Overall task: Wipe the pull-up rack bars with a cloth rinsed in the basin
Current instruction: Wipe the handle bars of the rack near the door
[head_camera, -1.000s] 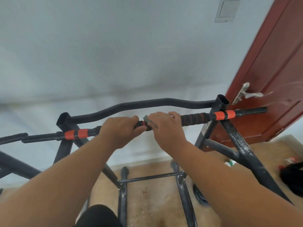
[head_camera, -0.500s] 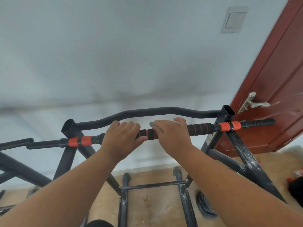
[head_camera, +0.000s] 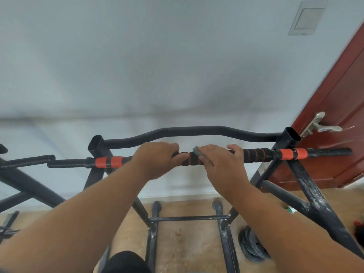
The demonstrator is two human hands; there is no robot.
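black padded grip bar with orange bands [head_camera: 256,154] runs left to right across the view, its long axis nearly level, the right end pointing toward the red-brown wooden door [head_camera: 338,115] and the left end toward a separate ribbed black bar stub [head_camera: 25,161] that lies just beside it. behind it a curved plain black top bar [head_camera: 197,131] spans the two open-topped black uprights [head_camera: 96,146]. left hand [head_camera: 157,160] wraps over the padded bar near its middle, fingers curled round it. right hand [head_camera: 222,164] sits just beside it on the same bar, fingers curled over a small grey-green folded cloth [head_camera: 198,151] pressed against the foam; only a corner of the cloth shows. the two hands are close, a short strip of foam between them. free bar length lies open on the right out to the orange bands, and on the left likewise. white wall [head_camera: 157,66] stands behind; below, black base rails [head_camera: 189,217] cross the tan floor [head_camera: 187,253], with a dark weight plate [head_camera: 250,247] near the right leg
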